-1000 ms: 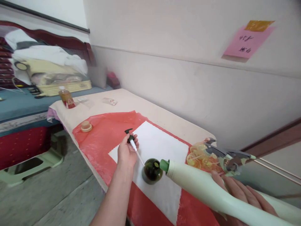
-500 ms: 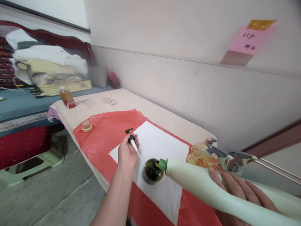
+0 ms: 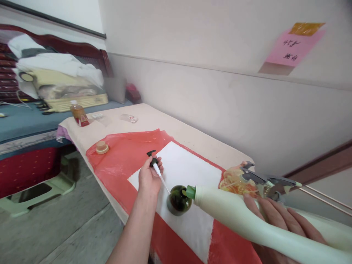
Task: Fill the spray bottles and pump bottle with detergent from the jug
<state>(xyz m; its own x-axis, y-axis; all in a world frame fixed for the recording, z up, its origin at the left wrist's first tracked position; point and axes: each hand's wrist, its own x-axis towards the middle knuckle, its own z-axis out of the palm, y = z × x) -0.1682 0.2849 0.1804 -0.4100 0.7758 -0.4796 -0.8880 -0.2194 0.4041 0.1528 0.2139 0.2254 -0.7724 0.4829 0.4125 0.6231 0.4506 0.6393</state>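
Observation:
My left hand [image 3: 149, 179] is closed round a black pump head [image 3: 152, 158] whose white tube slants down towards a small dark green bottle [image 3: 178, 200]. That bottle stands on a white cloth [image 3: 189, 172] over a red plastic sheet [image 3: 121, 154]. My right hand [image 3: 283, 223] grips a large pale green bottle [image 3: 242, 220], tilted so its green neck [image 3: 190, 191] touches the small bottle's mouth.
A long table [image 3: 154, 121] runs along the wall. On it lie a tan cap [image 3: 102, 147], a small amber bottle [image 3: 79, 113], a clear packet [image 3: 128, 118], and a grey spray trigger [image 3: 264, 179] on an orange printed bag. A bed with piled bedding stands at left.
The pale green bottle's neck has shifted slightly left, closer over the small bottle's mouth. My left hand has hardly moved.

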